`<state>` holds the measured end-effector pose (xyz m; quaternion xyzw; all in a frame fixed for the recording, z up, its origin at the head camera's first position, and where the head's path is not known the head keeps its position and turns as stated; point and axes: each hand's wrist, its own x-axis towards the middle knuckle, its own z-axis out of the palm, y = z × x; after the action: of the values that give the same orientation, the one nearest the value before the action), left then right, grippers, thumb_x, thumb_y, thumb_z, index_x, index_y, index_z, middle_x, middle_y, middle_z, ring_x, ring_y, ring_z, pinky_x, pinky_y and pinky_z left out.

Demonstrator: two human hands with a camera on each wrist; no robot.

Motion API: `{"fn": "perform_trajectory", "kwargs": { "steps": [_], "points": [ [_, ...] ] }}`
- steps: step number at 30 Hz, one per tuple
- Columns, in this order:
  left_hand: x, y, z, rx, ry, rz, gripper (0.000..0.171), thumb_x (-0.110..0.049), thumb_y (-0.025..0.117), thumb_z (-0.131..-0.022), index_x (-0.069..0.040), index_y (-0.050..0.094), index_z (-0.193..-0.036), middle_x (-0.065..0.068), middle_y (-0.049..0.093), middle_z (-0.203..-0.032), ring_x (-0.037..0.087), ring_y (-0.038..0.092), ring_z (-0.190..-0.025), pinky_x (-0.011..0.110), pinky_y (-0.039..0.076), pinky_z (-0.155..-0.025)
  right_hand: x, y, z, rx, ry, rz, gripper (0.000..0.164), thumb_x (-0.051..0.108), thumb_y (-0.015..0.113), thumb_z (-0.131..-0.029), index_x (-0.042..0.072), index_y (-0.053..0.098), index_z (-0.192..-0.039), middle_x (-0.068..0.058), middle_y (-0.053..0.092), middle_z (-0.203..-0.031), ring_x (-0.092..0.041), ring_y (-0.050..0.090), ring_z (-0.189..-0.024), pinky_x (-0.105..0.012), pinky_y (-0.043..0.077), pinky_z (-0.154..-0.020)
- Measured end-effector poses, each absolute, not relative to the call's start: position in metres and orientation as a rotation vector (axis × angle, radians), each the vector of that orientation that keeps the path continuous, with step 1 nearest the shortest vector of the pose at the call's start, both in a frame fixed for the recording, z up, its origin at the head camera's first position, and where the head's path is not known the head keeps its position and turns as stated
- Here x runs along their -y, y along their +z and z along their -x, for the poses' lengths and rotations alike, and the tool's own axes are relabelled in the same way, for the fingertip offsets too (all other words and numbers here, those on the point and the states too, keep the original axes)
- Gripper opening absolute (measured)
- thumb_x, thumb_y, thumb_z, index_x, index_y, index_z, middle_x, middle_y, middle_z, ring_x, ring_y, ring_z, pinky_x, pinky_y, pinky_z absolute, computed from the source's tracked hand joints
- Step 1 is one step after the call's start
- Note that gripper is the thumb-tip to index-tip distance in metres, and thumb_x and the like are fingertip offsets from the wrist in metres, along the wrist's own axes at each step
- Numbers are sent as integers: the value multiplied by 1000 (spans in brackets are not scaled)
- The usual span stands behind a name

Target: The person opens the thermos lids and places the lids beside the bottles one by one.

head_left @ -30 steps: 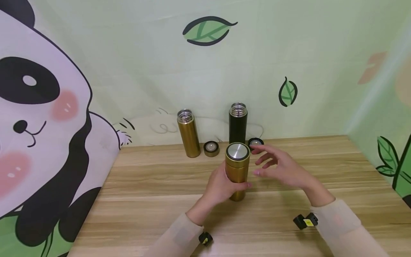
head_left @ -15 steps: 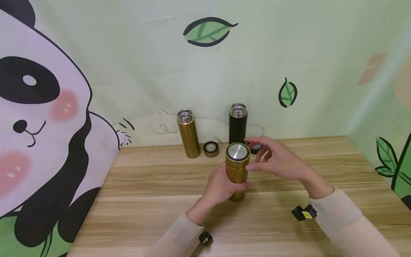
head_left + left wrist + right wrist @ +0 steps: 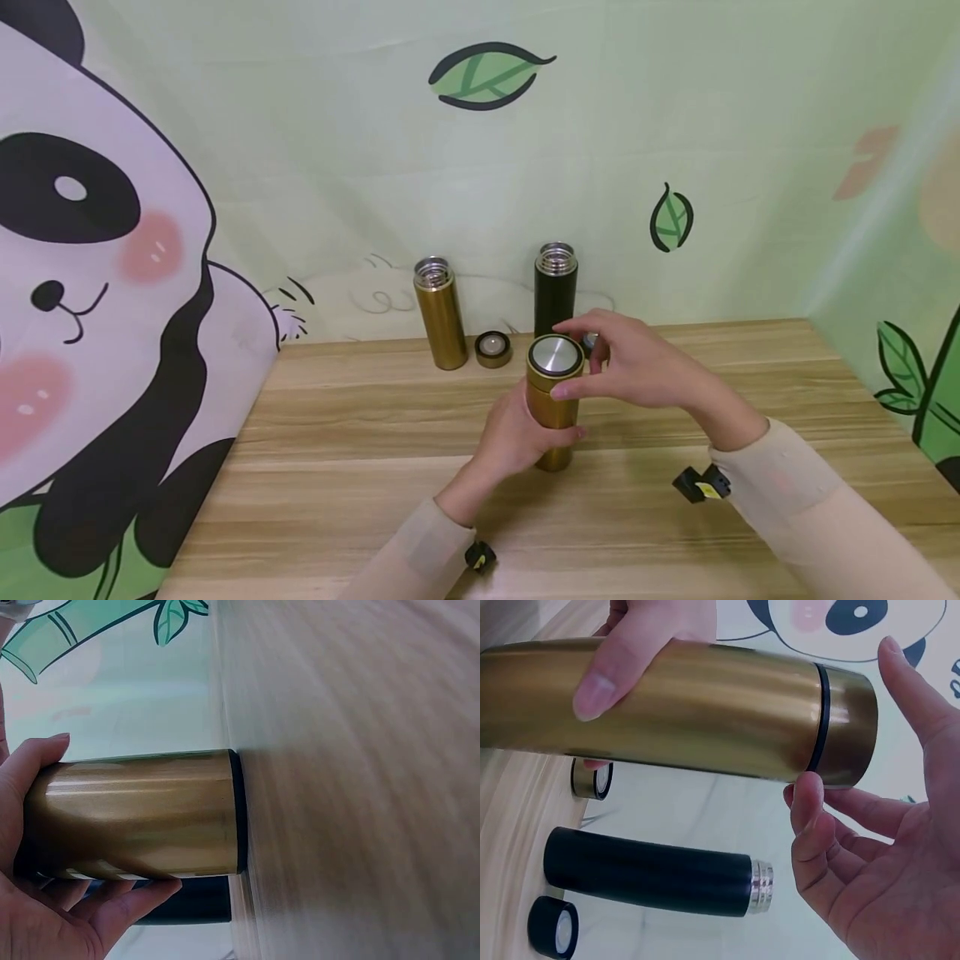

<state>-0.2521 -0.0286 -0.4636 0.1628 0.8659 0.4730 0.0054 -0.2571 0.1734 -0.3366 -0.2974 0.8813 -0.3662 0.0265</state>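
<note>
A gold thermos (image 3: pixel 553 408) with a brushed silver lid top (image 3: pixel 556 355) stands upright on the wooden table. My left hand (image 3: pixel 512 429) grips its body, the thumb across the front. In the left wrist view its dark base sits at the tabletop. My right hand (image 3: pixel 641 362) is at the gold lid (image 3: pixel 851 727). In the right wrist view the fingers (image 3: pixel 810 802) are bent right beside the lid, while the thumb (image 3: pixel 904 671) stands apart from it. The lid sits on the thermos above a dark ring.
Behind stand a lidless gold thermos (image 3: pixel 441 321) and a lidless black thermos (image 3: pixel 556 292). A gold-and-black lid (image 3: pixel 492 348) lies between them. A black lid (image 3: pixel 553 928) lies beside the black thermos, mostly hidden by my right hand in the head view. A printed cloth backdrop (image 3: pixel 360 167) rises behind the table.
My right hand has moved left, from beside the gold thermos to around its lid, now covering most of the black lid behind. My left hand keeps its grip and the thermos stays put.
</note>
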Motion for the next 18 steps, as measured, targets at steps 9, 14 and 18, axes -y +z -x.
{"fn": "perform_trajectory", "kwargs": {
  "steps": [9, 14, 18],
  "points": [
    [28, -462, 252, -2728, 1438, -516, 76, -46, 89, -77, -19, 53, -138, 1, 71, -119, 17, 67, -102, 38, 53, -90, -158, -330, 258, -2834, -967, 932, 75, 53, 89, -76, 9, 65, -132, -5, 67, -116, -21, 63, -95, -37, 55, -81],
    [28, -461, 251, -2734, 1426, -503, 77, -47, 89, -77, -18, 52, -139, 2, 70, -121, 19, 67, -105, 38, 53, -90, -149, -326, 257, -2916, -850, 888, 79, 61, 88, -73, 8, 66, -126, -6, 68, -119, -24, 65, -106, -42, 57, -89],
    [28, -461, 251, -2722, 1444, -487, 76, -45, 90, -77, -18, 53, -138, 2, 70, -120, 19, 67, -105, 39, 54, -91, -142, -325, 256, -2967, -758, 846, 82, 64, 88, -70, 6, 65, -124, -6, 67, -115, -23, 65, -100, -38, 57, -83]
  ]
}}
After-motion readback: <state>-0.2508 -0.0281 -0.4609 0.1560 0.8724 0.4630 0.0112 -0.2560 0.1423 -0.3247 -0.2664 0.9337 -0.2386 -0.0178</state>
